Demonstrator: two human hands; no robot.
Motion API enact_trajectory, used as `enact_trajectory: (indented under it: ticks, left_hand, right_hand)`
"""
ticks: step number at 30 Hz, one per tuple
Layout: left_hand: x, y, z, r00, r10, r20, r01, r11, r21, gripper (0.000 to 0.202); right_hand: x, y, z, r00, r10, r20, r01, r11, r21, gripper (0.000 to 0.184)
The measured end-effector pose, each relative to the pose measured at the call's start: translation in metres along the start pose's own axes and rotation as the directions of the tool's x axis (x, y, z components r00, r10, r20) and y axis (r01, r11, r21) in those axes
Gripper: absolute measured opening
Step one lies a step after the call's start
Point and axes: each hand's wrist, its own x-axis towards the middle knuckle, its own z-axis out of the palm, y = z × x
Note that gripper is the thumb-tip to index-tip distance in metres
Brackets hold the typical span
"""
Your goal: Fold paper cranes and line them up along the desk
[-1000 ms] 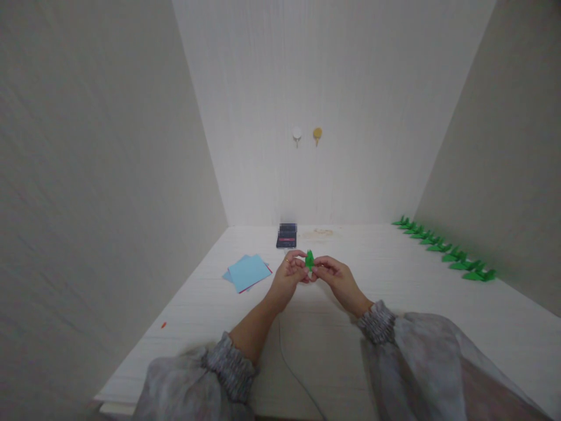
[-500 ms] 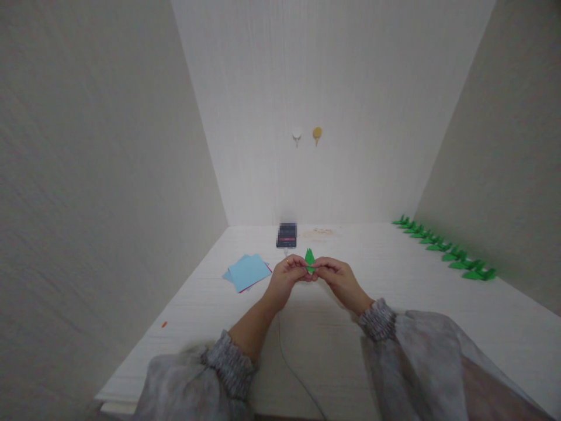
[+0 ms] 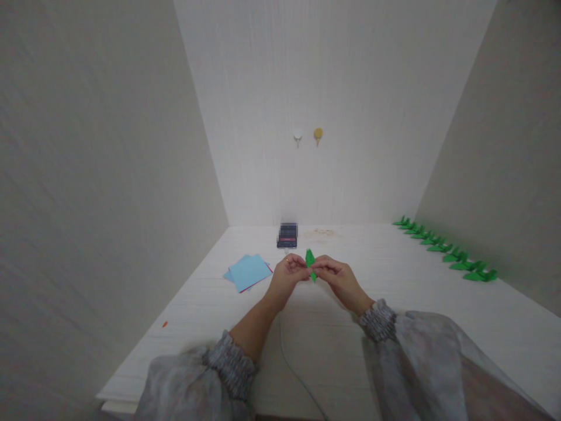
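Observation:
A small folded piece of green origami paper (image 3: 310, 258) is held between my two hands, just above the table. My left hand (image 3: 286, 277) pinches its left side between thumb and fingers. From the other side, my right hand (image 3: 335, 275) grips its right edge with closed fingertips. One end of the paper points away from me and the other toward me; its middle is partly hidden by my fingers.
Left of my hands lies a stack of light blue paper squares (image 3: 249, 272). A phone (image 3: 287, 235) stands at the back, and a white cable (image 3: 291, 368) runs toward me. Several green folded paper cranes (image 3: 456, 255) line the right side. An orange scrap (image 3: 165, 324) lies at left.
The green paper has tilted slightly between my fingers, and its near tip now shows below my fingertips. Both hands stay in almost the same place.

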Motion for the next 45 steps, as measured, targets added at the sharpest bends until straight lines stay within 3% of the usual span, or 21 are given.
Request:
enact_trajectory:
  ticks: [9, 17, 45]
  left_hand:
    - [0.002, -0.005, -0.001, 0.999, 0.045, -0.016, -0.046, 0.999, -0.030, 0.033]
    - [0.003, -0.008, -0.003, 0.999, 0.043, -0.004, -0.043, 0.999, -0.014, 0.035]
    - [0.002, 0.001, -0.003, 0.997, 0.055, 0.056, -0.050, 0.995, -0.085, 0.042]
  right_hand:
    - [0.002, 0.001, 0.002, 0.992, 0.107, -0.060, -0.096, 0.984, 0.152, 0.026]
    - [0.002, 0.006, 0.000, 0.986, 0.149, -0.069, -0.147, 0.989, 0.035, 0.020]
    - [0.000, -0.012, 0.014, 0.981, 0.156, -0.119, -0.158, 0.987, -0.012, 0.019]
